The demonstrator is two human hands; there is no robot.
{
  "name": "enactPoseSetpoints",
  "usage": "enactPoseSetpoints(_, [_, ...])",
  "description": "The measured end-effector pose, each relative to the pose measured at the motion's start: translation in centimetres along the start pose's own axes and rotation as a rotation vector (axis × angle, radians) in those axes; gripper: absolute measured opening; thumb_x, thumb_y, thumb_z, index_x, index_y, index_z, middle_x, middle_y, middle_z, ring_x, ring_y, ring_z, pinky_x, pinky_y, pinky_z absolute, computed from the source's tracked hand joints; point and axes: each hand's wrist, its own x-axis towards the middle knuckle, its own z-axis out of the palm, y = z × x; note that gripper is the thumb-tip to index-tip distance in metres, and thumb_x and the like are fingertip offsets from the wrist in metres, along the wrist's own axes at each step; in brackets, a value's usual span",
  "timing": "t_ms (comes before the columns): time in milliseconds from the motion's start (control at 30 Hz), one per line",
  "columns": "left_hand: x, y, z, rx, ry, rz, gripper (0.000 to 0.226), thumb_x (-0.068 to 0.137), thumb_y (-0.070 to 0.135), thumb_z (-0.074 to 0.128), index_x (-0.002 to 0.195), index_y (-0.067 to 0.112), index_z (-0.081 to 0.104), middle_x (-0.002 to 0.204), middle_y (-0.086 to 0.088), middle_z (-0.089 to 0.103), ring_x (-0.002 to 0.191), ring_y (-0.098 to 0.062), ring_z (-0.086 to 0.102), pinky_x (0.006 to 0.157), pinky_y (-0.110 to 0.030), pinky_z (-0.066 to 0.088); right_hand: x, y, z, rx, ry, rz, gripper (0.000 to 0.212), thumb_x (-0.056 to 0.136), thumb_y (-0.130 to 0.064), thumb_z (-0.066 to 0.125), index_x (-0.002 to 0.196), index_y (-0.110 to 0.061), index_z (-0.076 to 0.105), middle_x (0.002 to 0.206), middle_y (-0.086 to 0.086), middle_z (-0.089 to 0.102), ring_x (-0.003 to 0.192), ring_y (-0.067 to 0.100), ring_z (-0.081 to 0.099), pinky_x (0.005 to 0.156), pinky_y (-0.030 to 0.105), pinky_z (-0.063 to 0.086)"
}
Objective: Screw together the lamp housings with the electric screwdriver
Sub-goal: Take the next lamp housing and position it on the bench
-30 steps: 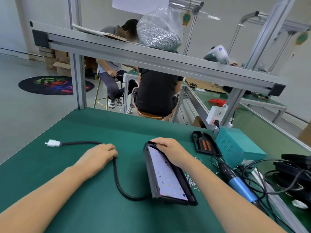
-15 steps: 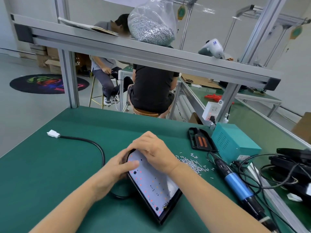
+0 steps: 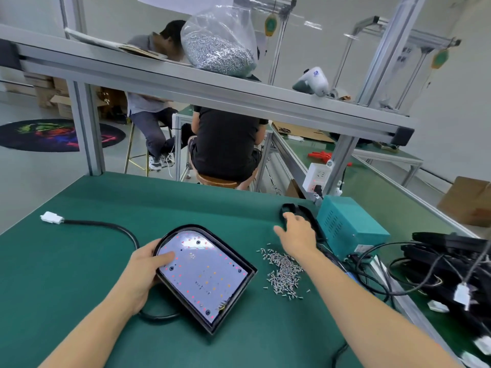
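While the left hand (image 3: 143,272) grips the housing (image 3: 204,277) at centre frame, thumb on the board, the right hand (image 3: 297,235), fingers loosely spread, reaches toward the black tray (image 3: 292,209) at right.

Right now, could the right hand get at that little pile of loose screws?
Probably yes. The right hand hovers just beyond the screws, and only bare green mat lies between them.

The lamp housing (image 3: 204,277) lies flat on the green table (image 3: 79,261), its black rim framing a white LED board facing up. Loose screws (image 3: 283,272) are heaped just right of it.
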Motion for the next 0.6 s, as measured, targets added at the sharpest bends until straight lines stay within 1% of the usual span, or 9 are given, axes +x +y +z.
enactPoseSetpoints(33, [0.0, -0.1, 0.1, 0.0, 0.004, 0.012, 0.027, 0.085, -0.005, 0.055, 0.097, 0.015, 0.068, 0.083, -0.003, 0.075, 0.066, -0.015, 0.069, 0.063, -0.032, 0.05, 0.6, 0.8, 0.0, -0.091, -0.024, 0.035, 0.052, 0.099, -0.042, 0.048, 0.143, -0.015, 0.039, 0.142, 0.013, 0.048, 0.131, 0.032, 0.042, 0.107, 0.042, 0.033])
enactPoseSetpoints(100, [0.0, -0.4, 0.1, -0.003, 0.01, 0.035, 0.027, 0.085, -0.005, 0.055, 0.097, 0.015, 0.069, 0.085, -0.004, 0.075, 0.067, -0.014, 0.07, 0.061, -0.031, 0.049, 1.7, 1.9, -0.1, -0.215, -0.084, 0.094, 0.059, 0.099, -0.05, 0.042, 0.147, -0.017, 0.031, 0.148, 0.016, 0.04, 0.138, 0.034, 0.033, 0.115, 0.048, 0.02])
enactPoseSetpoints(167, [-0.1, -0.5, 0.1, 0.0, 0.003, 0.052, 0.028, 0.086, -0.004, 0.055, 0.098, 0.016, 0.069, 0.088, -0.003, 0.075, 0.071, -0.014, 0.07, 0.063, -0.03, 0.049, 2.7, 2.5, -0.2, -0.274, -0.133, 0.141, 0.066, 0.099, -0.056, 0.036, 0.151, -0.018, 0.022, 0.152, 0.019, 0.033, 0.142, 0.036, 0.026, 0.117, 0.053, 0.009])
enactPoseSetpoints(233, [-0.1, -0.6, 0.1, 0.006, -0.005, 0.053, 0.026, 0.086, -0.003, 0.056, 0.099, 0.015, 0.069, 0.089, -0.004, 0.075, 0.072, -0.015, 0.07, 0.064, -0.03, 0.05, 3.4, 2.6, -0.3, -0.304, -0.172, 0.174, 0.068, 0.099, -0.059, 0.03, 0.153, -0.019, 0.017, 0.153, 0.021, 0.031, 0.143, 0.037, 0.024, 0.117, 0.055, 0.005])
enactPoseSetpoints(300, [0.0, -0.5, 0.1, 0.014, 0.001, 0.045, 0.024, 0.086, -0.003, 0.056, 0.099, 0.013, 0.069, 0.088, -0.005, 0.075, 0.07, -0.015, 0.07, 0.064, -0.03, 0.05, 4.0, 2.5, -0.2, -0.3, -0.198, 0.201, 0.064, 0.101, -0.055, 0.026, 0.153, -0.02, 0.018, 0.152, 0.022, 0.033, 0.143, 0.037, 0.026, 0.117, 0.056, 0.005])
enactPoseSetpoints(433, [0.1, -0.3, 0.3, 0.035, 0.031, 0.025, 0.02, 0.087, -0.002, 0.056, 0.096, 0.011, 0.068, 0.085, -0.005, 0.073, 0.067, -0.017, 0.066, 0.064, -0.03, 0.051, 4.8, 2.5, 0.4, -0.267, -0.235, 0.245, 0.053, 0.103, -0.046, 0.026, 0.15, -0.021, 0.025, 0.15, 0.024, 0.036, 0.141, 0.039, 0.029, 0.118, 0.053, 0.009])
enactPoseSetpoints(533, [0.1, -0.3, 0.3, 0.038, 0.037, 0.012, 0.019, 0.087, -0.002, 0.055, 0.096, 0.01, 0.067, 0.082, -0.005, 0.072, 0.067, -0.018, 0.064, 0.065, -0.03, 0.05, 5.3, 2.7, 0.8, -0.233, -0.252, 0.277, 0.053, 0.102, -0.046, 0.031, 0.147, -0.019, 0.029, 0.148, 0.022, 0.038, 0.137, 0.038, 0.036, 0.115, 0.05, 0.016])
enactPoseSetpoints(600, [0.1, -0.3, 0.3, 0.035, 0.036, 0.004, 0.019, 0.087, -0.002, 0.055, 0.095, 0.01, 0.067, 0.081, -0.004, 0.071, 0.068, -0.019, 0.063, 0.066, -0.03, 0.05, 5.6, 2.9, 1.0, -0.183, -0.251, 0.318, 0.057, 0.1, -0.047, 0.038, 0.148, -0.018, 0.028, 0.148, 0.021, 0.038, 0.135, 0.038, 0.039, 0.113, 0.047, 0.024])
